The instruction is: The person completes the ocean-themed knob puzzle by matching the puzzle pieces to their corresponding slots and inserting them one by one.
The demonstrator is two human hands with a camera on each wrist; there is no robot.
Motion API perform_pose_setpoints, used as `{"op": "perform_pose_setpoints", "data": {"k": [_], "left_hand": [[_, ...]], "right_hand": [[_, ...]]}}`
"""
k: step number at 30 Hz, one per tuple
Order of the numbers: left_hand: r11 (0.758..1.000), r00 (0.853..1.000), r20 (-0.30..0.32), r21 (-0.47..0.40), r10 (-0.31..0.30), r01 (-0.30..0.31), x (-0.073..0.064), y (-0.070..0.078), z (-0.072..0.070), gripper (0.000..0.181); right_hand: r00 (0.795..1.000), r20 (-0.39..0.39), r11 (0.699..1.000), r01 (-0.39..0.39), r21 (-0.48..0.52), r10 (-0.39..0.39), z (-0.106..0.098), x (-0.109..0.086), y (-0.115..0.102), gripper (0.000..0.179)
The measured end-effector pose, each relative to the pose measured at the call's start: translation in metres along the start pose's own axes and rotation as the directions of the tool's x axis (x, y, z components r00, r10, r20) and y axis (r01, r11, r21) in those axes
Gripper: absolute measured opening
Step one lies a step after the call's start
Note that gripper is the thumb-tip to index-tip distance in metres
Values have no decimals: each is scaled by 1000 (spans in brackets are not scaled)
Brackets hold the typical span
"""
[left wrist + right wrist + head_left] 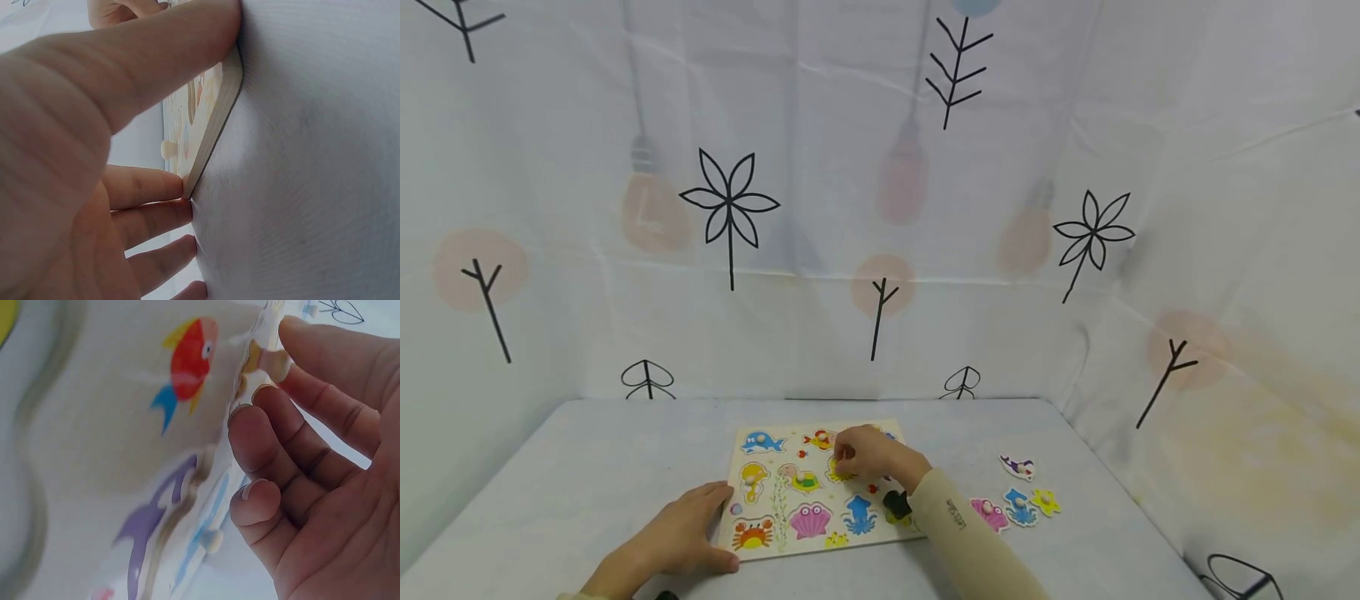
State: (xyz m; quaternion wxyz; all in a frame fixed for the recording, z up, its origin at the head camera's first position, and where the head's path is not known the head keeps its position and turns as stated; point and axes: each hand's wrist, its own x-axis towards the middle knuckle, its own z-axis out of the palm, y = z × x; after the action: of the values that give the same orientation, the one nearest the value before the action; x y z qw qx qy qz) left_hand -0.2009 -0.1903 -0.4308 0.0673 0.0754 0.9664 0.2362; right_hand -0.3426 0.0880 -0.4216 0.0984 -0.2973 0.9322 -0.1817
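A flat puzzle board (763,497) with knobbed sea-animal pieces lies on the table. My left hand (681,529) rests at its near left corner; in the left wrist view the thumb touches the near edge and fairly straight fingers (153,187) touch the left edge. Over the board's upper middle, my right hand (876,457) pinches a small wooden knob (275,364) between thumb and index finger. That knob belongs to a yellow puzzle piece (842,475), mostly covered by the hand. Nearby are a green turtle piece (806,481) and a purple picture (150,525).
Right of the board lie loose pieces: a purple-and-white one (1017,467), a pink shell (988,514), a blue squid (1020,508) and a yellow star (1046,502). My right forearm (966,533) crosses the board's right side. A patterned cloth (820,333) hangs behind the table.
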Motion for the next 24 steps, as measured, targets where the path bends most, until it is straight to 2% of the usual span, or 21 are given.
{"op": "perform_pose_setpoints", "data": {"k": [9,24], "left_hand": [[1000,1000,-16,-10,24,-24,-1,-1,0,102],[1000,1000,-12,-12,14,-14,-2,-1,-1,103]], "right_hand": [[1000,-23,999,-4,-40,3,-18,-21,18,12],[991,-102,991,-95,-95,85,-48,-79,78,11]]}}
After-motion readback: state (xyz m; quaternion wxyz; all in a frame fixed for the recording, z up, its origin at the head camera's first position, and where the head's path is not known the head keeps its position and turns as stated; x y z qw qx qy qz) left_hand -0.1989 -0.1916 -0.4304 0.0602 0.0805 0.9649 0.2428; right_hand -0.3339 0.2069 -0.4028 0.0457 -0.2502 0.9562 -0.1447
